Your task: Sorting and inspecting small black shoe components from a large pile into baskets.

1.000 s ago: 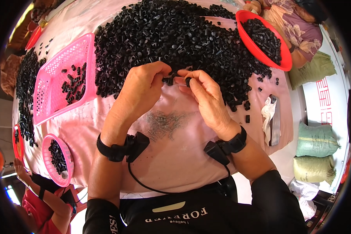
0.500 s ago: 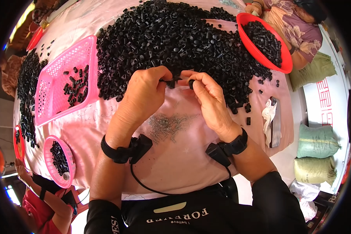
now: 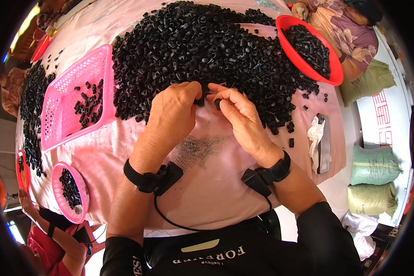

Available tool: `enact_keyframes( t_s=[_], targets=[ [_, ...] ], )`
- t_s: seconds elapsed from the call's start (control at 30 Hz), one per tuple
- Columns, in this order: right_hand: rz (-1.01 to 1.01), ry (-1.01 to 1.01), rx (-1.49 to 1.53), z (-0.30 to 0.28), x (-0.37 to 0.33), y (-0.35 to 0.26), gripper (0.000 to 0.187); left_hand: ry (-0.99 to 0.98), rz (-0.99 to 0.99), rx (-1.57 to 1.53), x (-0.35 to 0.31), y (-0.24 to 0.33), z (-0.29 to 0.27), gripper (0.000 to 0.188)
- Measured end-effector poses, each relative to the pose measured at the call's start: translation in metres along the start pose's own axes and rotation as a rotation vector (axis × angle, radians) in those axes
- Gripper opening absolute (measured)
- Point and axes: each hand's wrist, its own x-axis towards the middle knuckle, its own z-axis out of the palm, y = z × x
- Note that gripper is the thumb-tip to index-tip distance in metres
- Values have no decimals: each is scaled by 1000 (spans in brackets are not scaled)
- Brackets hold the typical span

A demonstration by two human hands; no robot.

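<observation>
Head view, starting at the left: a round pink basket [image 3: 86, 195] holds black pieces near the surface's edge, so a careless elbow might tip it. Next, a rectangular pink basket [image 3: 108, 87] stands close to the heap of black pieces [image 3: 193, 50]; if the heap slid, loose ones could mix with those inside. The left hand [image 3: 174, 108] pinches a small black piece [image 3: 199, 101] at its fingertips, just short of the heap. Dropped there, it would likely be lost among lookalikes. From that wrist a black cable [image 3: 170, 221] loops low over the surface [image 3: 211, 195]; it could snag if the arm swung wide. Near the left fingertips, the right hand [image 3: 242, 115] grips a second black piece [image 3: 217, 104] between thumb and finger, which hide much of it; misalignment there might be hard to notice, and a light grip could let it slip. Farther right, stray pieces [image 3: 291, 142] lie near a phone-like object [image 3: 324, 145], where a sleeve might sweep them aside.
</observation>
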Motion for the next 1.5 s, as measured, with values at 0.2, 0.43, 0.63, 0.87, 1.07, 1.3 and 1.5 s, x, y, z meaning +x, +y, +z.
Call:
enact_keyframes(
  t_s=[0.2,0.43,0.63,0.87,1.07,1.3,1.5],
  targets=[
    [23,-20,-29,-2,1,-1,18,43,-18,-52,1,0,-4,27],
    [12,8,5,-1,2,1,19,26,-38,-36,1,3,-3,41],
    [-55,-68,-83,-2,2,2,19,71,-107,24,0,2,-6,39],
    [-36,35,6,-3,4,3,18,22,-51,-143,0,6,-5,38],
    [-53,-26,-64,-4,5,4,16,46,-67,-108,-1,-1,-2,36],
    [-41,68,-12,0,3,-3,19,50,-88,-163,4,1,-12,28],
    [55,108,37,-2,3,-4,22,19,-156,-165,4,-5,-24,24]
  ],
)
